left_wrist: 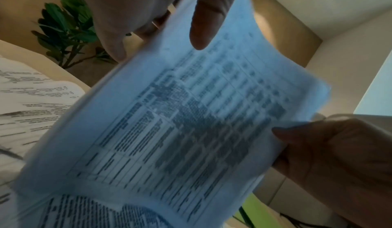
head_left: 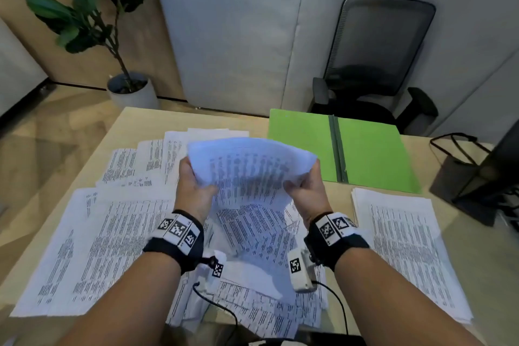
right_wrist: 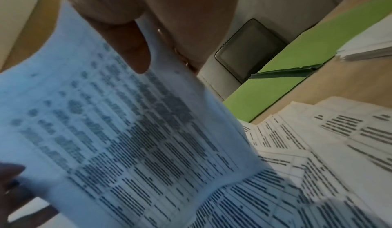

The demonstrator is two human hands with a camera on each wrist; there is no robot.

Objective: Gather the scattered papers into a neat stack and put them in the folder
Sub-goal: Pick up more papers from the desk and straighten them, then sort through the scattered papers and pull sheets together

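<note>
I've got my left hand (head_left: 193, 191) and right hand (head_left: 306, 191) each pinching a side of the sheaf (head_left: 250, 168) (bowed, blurry) to square it for the green folder (head_left: 370, 152) at the tabletop's far-right edge.

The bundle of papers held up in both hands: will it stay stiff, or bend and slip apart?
Probably floppy: the bundle of papers already bows between the left hand and right hand. Sheets may slide apart, since their edges look uneven in the grip. It seems light, as thumbs and fingers alone carry it.
</note>
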